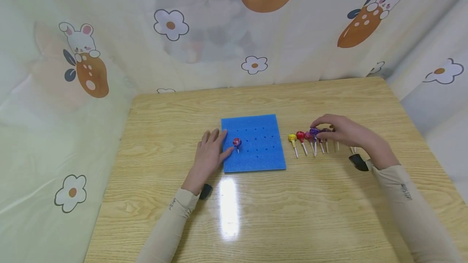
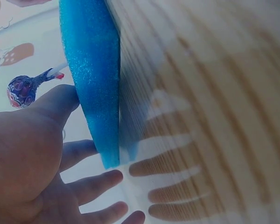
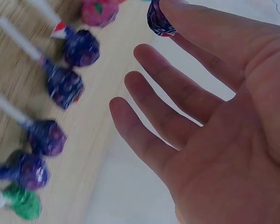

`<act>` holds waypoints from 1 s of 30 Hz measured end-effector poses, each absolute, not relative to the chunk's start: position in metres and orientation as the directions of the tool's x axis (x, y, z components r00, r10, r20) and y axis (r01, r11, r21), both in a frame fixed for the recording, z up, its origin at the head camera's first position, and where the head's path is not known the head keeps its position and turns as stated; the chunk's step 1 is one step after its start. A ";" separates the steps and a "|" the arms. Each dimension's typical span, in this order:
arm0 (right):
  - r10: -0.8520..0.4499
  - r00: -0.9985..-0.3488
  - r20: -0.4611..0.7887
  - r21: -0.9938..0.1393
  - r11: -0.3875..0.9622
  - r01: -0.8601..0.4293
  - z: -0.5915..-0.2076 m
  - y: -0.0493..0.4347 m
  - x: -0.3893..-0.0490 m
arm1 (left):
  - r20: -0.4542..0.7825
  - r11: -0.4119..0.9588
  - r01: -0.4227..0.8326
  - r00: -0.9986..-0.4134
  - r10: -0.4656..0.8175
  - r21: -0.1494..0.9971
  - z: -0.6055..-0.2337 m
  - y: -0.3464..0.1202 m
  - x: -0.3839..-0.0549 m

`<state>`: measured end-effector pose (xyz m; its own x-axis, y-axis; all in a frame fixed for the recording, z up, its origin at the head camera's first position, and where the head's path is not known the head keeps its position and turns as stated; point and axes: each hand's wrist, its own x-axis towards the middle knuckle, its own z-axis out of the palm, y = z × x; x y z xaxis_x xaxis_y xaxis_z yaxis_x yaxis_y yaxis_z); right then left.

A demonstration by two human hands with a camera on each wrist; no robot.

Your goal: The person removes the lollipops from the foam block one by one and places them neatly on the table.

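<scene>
A blue foam board with several small holes lies on the table. One red-and-purple lollipop stands in its left part, stick down. My left hand rests against the board's left edge, fingers extended and thumb near that lollipop. Further right, my right hand pinches a dark purple lollipop by its wrapped head between thumb and index finger; the other fingers are spread. Below it lies a row of lollipops, among them a yellow one, a red one and a green one. My hand partly hides the row.
The wooden table reaches to a pale curtain printed with rabbits and flowers, at the back and sides. A bright light reflection lies on the tabletop in front of the board.
</scene>
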<state>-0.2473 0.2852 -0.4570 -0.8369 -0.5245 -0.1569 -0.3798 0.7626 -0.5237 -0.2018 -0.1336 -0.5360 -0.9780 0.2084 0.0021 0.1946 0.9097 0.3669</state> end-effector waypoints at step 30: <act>-0.428 -0.881 -0.201 -0.360 0.869 -0.340 -0.460 0.374 -0.255 | -0.023 0.916 0.185 -0.978 0.207 0.356 -0.532 -0.132 -0.201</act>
